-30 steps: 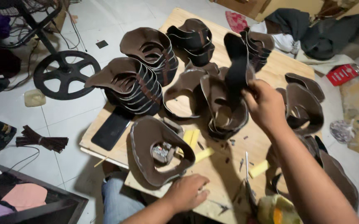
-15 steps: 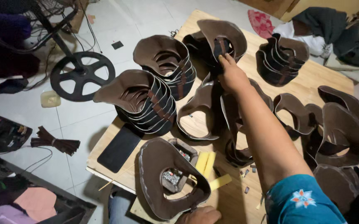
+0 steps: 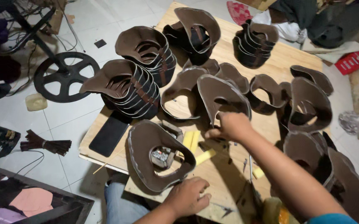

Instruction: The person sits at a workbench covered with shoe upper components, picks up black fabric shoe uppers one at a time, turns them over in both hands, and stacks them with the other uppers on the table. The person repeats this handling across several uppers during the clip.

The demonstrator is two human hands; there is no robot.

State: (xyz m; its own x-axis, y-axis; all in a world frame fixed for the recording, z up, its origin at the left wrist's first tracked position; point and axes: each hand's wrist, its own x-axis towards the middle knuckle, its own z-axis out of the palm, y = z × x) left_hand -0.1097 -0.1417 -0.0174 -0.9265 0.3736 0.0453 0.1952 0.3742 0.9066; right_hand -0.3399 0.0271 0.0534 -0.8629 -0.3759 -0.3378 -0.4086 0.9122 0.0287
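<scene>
My right hand (image 3: 230, 126) grips the lower edge of a curved dark brown leather piece (image 3: 221, 96) standing at the middle of the wooden board (image 3: 229, 174). My left hand (image 3: 187, 197) rests with curled fingers on the board's near edge, touching the rim of another brown leather piece (image 3: 146, 143) that lies flat around a small metal object (image 3: 161, 155). Several yellow strips (image 3: 194, 143) lie between the two hands.
Stacks of nested brown leather pieces (image 3: 136, 89) stand at the left and back (image 3: 254, 41) of the board, loose ones (image 3: 308, 103) at the right. A black phone (image 3: 109, 133) lies at the left edge. A black wheel stand (image 3: 65, 76) sits on the tiled floor.
My right hand has come back from the far stack to the board's middle and now holds a leather piece there. My left hand has stayed at the near edge.
</scene>
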